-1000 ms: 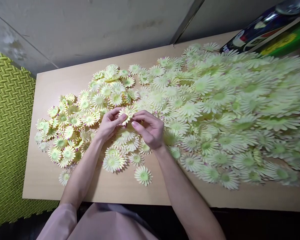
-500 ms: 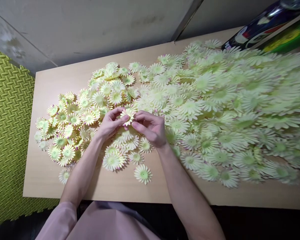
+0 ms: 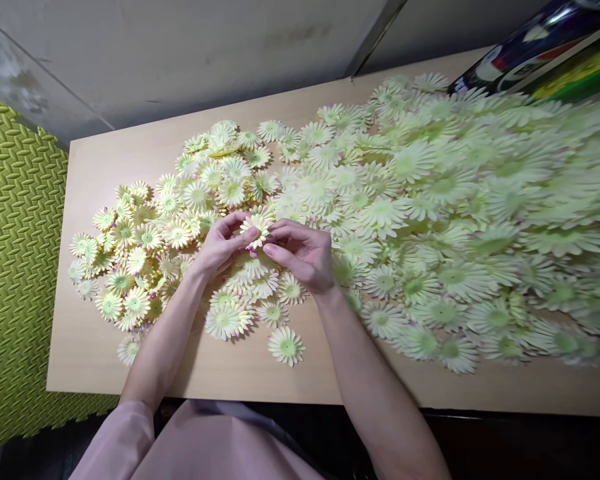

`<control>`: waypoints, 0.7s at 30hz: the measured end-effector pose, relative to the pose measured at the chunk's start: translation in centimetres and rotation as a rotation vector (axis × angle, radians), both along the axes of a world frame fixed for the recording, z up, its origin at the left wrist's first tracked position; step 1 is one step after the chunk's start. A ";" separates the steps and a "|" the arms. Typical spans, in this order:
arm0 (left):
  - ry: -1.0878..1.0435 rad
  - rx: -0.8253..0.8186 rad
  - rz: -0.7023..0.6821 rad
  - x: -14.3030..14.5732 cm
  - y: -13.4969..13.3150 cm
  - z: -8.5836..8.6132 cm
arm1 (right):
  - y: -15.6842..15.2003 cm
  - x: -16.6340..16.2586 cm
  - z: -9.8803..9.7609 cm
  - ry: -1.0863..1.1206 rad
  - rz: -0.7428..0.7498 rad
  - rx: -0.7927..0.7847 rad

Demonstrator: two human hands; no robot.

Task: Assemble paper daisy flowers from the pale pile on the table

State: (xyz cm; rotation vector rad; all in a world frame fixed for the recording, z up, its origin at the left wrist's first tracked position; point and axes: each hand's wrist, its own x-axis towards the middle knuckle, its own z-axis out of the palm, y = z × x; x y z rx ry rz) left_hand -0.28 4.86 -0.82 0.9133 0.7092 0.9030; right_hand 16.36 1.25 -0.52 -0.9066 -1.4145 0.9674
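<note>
Both my hands meet over the middle of a light wooden table [image 3: 95, 360]. My left hand [image 3: 219, 247] and my right hand [image 3: 303, 253] pinch one small pale yellow paper flower [image 3: 256, 229] between their fingertips, a little above the table. A smaller pile of yellow flowers [image 3: 145, 247] lies under and to the left of my hands. A much larger heap of pale green-yellow flowers [image 3: 455, 213] spreads to the right. A few loose flowers, such as a single flower [image 3: 286, 345], lie near the front edge.
A green woven-pattern mat [image 3: 15, 267] lies left of the table. A grey wall [image 3: 180, 53] runs behind it. A dark printed package [image 3: 525, 47] and a green item [image 3: 580, 73] sit at the far right corner. Pink clothing [image 3: 195, 447] shows at the bottom.
My hands keep the same pinch on the flower with only slight finger movement. The view has drifted a little, so the table sits slightly higher in the picture.
</note>
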 end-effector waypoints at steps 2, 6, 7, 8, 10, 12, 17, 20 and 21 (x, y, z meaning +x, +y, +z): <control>0.005 -0.005 -0.003 0.0 0.0 0.0 | 0.1 0.0 0.0 0.000 -0.029 0.002; 0.020 0.014 -0.004 0.0 0.1 -0.2 | 0.2 0.1 0.0 0.011 -0.089 -0.006; 0.013 0.013 -0.002 0.0 0.1 -0.2 | 0.3 0.1 0.0 0.022 -0.091 -0.001; 0.003 0.008 -0.002 0.0 0.1 -0.2 | 0.3 0.1 0.0 0.032 -0.092 0.005; -0.016 -0.013 -0.008 0.0 0.1 -0.1 | 0.3 0.1 0.0 0.038 -0.087 0.006; -0.027 -0.031 -0.015 0.0 0.0 0.0 | 0.3 0.1 0.1 0.030 -0.079 -0.004; -0.040 -0.042 -0.035 -0.1 0.0 0.3 | 0.1 0.0 0.3 0.045 -0.069 -0.021; -0.040 -0.046 -0.042 -0.1 0.1 0.2 | 0.1 -0.1 0.2 0.065 -0.064 -0.023; -0.038 -0.046 -0.045 -0.1 0.1 0.1 | 0.2 -0.1 0.2 0.067 -0.063 -0.023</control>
